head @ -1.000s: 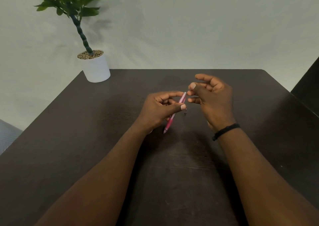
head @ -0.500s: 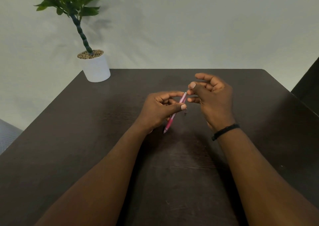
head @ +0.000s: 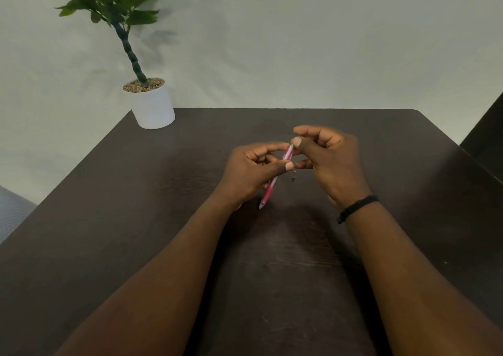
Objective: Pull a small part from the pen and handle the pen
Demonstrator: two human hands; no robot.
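Note:
My left hand (head: 249,172) grips a pink pen (head: 269,191) round its barrel, thumb laid across it. The pen slants over the dark table (head: 130,219), its tip low toward me and its top end up and away. My right hand (head: 336,165) is at that top end, its thumb tip against the pen and its fingers curled around it. A small pale piece (head: 293,177) lies on the table just under the two hands; I cannot tell what it is.
A white pot (head: 153,109) with a green plant stands at the table's far left corner. A black band (head: 357,208) circles my right wrist. A dark object (head: 487,138) borders the table on the right, and a pale wall rises behind.
My right thumb has shifted slightly down and left, closer onto the pen's top end. The left hand and the pen have stayed put.

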